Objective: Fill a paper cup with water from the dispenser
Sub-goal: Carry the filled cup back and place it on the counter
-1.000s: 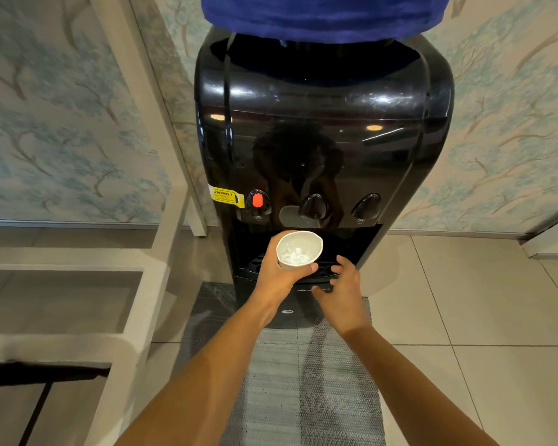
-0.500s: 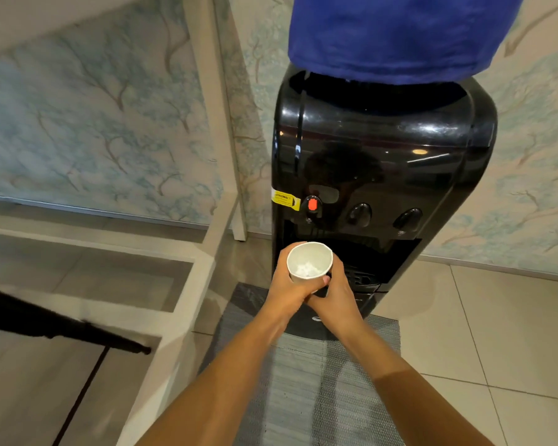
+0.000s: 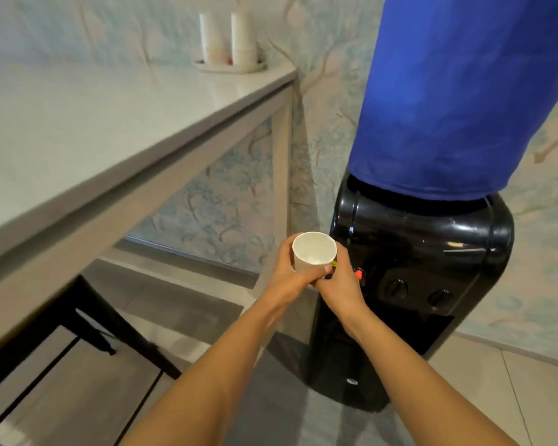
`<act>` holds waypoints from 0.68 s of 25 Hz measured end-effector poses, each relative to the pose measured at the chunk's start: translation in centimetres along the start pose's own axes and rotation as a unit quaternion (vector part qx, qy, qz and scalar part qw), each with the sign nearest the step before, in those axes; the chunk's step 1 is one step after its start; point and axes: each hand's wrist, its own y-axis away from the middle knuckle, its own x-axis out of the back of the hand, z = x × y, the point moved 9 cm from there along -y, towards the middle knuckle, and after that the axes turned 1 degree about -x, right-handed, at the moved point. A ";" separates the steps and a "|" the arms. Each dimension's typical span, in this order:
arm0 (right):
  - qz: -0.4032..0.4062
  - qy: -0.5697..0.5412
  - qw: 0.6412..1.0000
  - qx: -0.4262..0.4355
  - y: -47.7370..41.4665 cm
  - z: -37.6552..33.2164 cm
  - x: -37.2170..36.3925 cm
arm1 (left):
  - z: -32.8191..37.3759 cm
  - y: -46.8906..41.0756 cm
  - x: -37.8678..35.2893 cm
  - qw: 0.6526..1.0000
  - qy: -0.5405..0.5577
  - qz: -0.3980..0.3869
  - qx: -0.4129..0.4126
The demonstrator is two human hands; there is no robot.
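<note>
A white paper cup is upright between both hands, with something pale showing at its bottom. My left hand wraps its left side and my right hand cups its right side. The cup is held left of and in front of the black water dispenser, above the level of its taps. The dispenser has a red tap and two dark taps. A large bottle under a blue cover stands on top of the dispenser.
A pale table runs along the left, its corner close to the dispenser. Two stacks of white cups stand on a tray at its far corner. A dark stool frame sits under the table. A grey mat lies on the tiled floor.
The cup has come away from the tap recess and risen up and to the left. My right hand has closed onto it. The view has swung up and left, showing the tabletop.
</note>
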 end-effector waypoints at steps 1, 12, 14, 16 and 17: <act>-0.001 0.000 1.000 0.010 -0.4 -1.4 -0.1 | 1.5 -0.3 0.4 1.000 -0.005 0.003 -0.012; -0.022 0.041 0.990 0.136 -4.5 -20.8 -0.9 | 20.1 -4.3 5.8 0.993 -0.040 0.049 -0.104; -0.039 0.034 0.986 0.156 -5.0 -24.2 -2.0 | 23.5 -5.0 7.6 0.990 -0.048 0.062 -0.119; -0.050 0.025 0.984 0.172 -5.6 -27.3 -3.5 | 26.4 -5.6 9.8 0.987 -0.049 0.074 -0.132; -0.053 0.022 0.982 0.178 -5.9 -28.5 -4.3 | 27.5 -5.9 10.7 0.987 -0.044 0.081 -0.134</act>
